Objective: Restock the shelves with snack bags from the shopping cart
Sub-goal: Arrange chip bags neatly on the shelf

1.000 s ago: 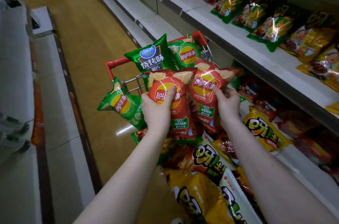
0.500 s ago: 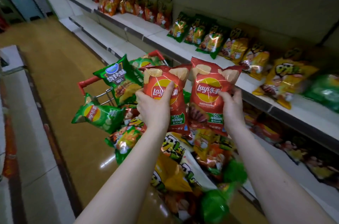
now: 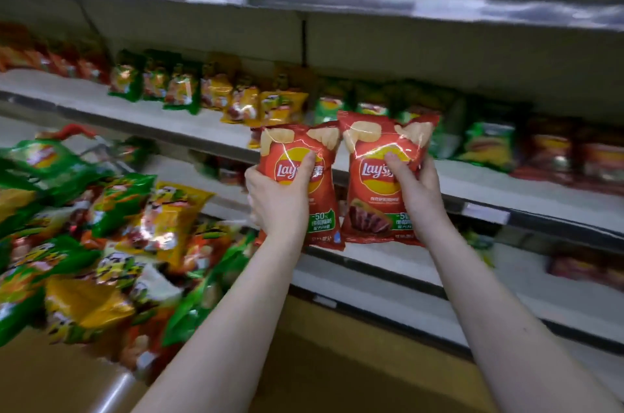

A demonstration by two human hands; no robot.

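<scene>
Two red chip bags are held upright, side by side, out in front of the middle shelf [image 3: 84, 95]. The left red bag [image 3: 293, 145] is gripped by the left hand [image 3: 277, 199], thumb laid across the logo, with most of the bag standing above and right of the palm. The right red bag [image 3: 371, 189] is clutched at its right edge by the right hand [image 3: 417, 186], thumb pressed on the front. The heaped shopping cart [image 3: 67, 132] is seen blurred at far left.
</scene>
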